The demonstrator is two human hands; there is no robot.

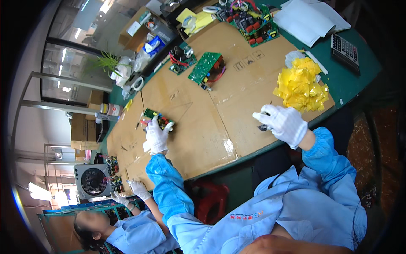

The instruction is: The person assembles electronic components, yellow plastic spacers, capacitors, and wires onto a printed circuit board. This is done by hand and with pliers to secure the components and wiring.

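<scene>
Green edging shows on your small circuit board (163, 120), crowded with red, yellow and dark parts, over the brown cardboard (198, 139). Your left hand (157, 138) touches it, fingers spread; its grip is unclear. Your right hand (284, 122) curls around a dark object (263, 127).

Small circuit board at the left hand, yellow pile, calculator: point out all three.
Small circuit board (163, 121): head view, on its mounted components.
Yellow pile (301, 84): head view, on the middle of the heap.
Calculator (346, 50): head view, on its keys.
</scene>
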